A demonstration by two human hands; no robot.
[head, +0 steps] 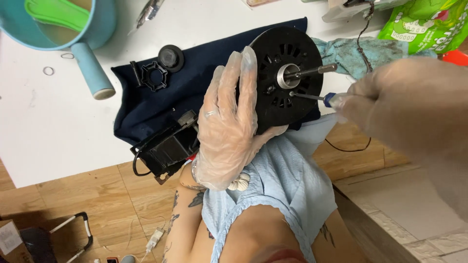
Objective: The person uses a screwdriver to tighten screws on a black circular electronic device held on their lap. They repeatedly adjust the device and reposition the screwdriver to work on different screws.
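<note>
My left hand (229,122), in a clear plastic glove, grips the side of a round black fan motor (287,78) that rests on my knee with its metal shaft (312,72) pointing right. In my gloved right hand (404,102), close to the camera and blurred, is a small blue-handled screwdriver (324,99). Its tip touches the motor's face just below the shaft hub. A black box-shaped part (168,148) hangs from the motor's back, left of my left hand.
A dark blue cloth (146,97) on the white table (48,131) carries a black round cap (170,57) and a black ring-shaped part (153,75). A teal scoop (90,58) sits top left, a teal rag (360,56) and green bag (429,24) top right. Wooden floor lies below.
</note>
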